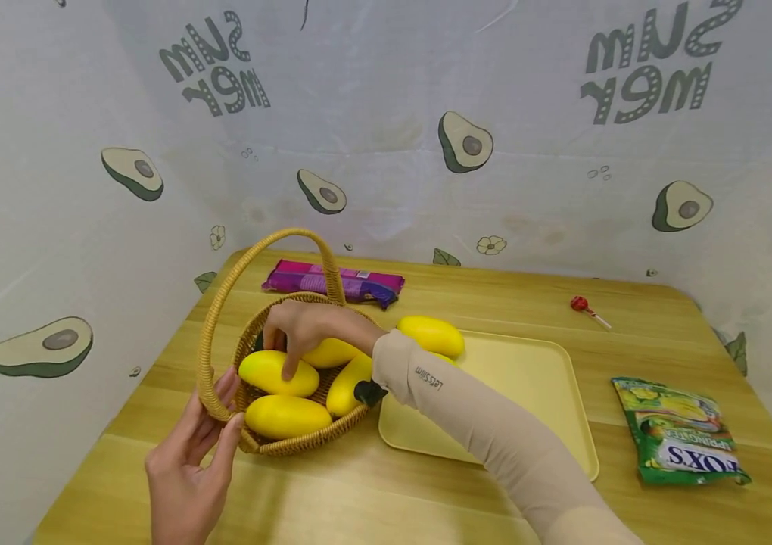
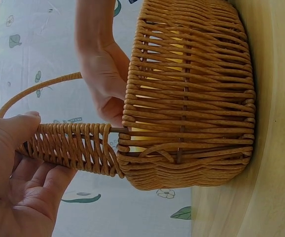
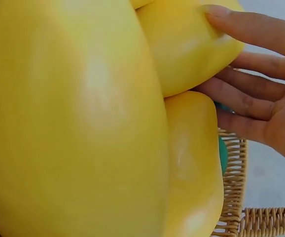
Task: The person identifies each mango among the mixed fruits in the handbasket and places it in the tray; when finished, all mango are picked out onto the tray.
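A wicker basket [image 1: 304,443] with a tall arched handle [image 1: 212,333] stands on the table, holding several smooth yellow mangoes. My left hand [image 1: 191,462] grips the lower handle between thumb and fingers, as the left wrist view shows close up. Reaching in over the basket, my right hand [image 1: 297,327] grips a yellow mango [image 1: 266,372], its thumb on one side and fingers behind. Another mango [image 1: 288,416] lies nearer the front rim. Beside it is a yellow piece [image 1: 345,390] with a dark green end. In the right wrist view, a large mango [image 3: 78,118] hides part of the basket.
Right of the basket lies a pale yellow tray [image 1: 529,378], with a mango [image 1: 431,336] at its back left corner. A purple packet [image 1: 338,281] is behind the basket. Farther right are a red lollipop [image 1: 580,303] and a green candy bag [image 1: 679,431].
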### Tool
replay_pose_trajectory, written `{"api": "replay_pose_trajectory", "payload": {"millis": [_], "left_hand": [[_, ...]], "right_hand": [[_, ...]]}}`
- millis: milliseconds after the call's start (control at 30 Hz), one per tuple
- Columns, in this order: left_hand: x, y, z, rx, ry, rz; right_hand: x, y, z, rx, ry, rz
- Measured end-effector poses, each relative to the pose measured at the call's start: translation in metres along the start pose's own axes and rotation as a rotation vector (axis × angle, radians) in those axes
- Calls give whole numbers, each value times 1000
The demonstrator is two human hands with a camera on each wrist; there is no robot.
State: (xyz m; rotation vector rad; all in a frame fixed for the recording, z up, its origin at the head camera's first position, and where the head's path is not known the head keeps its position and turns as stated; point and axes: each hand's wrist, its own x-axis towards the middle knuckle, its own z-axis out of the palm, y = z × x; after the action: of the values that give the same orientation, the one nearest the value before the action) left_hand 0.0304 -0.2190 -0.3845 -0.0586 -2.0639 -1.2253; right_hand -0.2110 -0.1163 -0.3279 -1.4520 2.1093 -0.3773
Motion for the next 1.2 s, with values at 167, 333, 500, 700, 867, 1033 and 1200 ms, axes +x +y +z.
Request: {"api": "replay_pose_trajectory", "payload": {"millis": [167,333,500,700,867,1033,1200], "left_hand": [[2,3,-1,3,-18,-23],[2,3,-2,9,-19,-26],[1,4,-2,4,-23,-29],[1,3,-2,9,-17,-31],[2,3,-2,9,-13,-31],[2,3,-2,17,-20,-28],[0,4,-1,23,-14,-20]], "right_hand": [[-9,6,-9,81,23,-55],[-23,5,-20,206,70,-138],[-42,3,-29,218,119,-178],[-76,9,-34,203,192,-217],[-112,22,-30,279,248,-212],[-143,36,-18,343,319,-226],[-165,46,-4,380,394,-239]]}}
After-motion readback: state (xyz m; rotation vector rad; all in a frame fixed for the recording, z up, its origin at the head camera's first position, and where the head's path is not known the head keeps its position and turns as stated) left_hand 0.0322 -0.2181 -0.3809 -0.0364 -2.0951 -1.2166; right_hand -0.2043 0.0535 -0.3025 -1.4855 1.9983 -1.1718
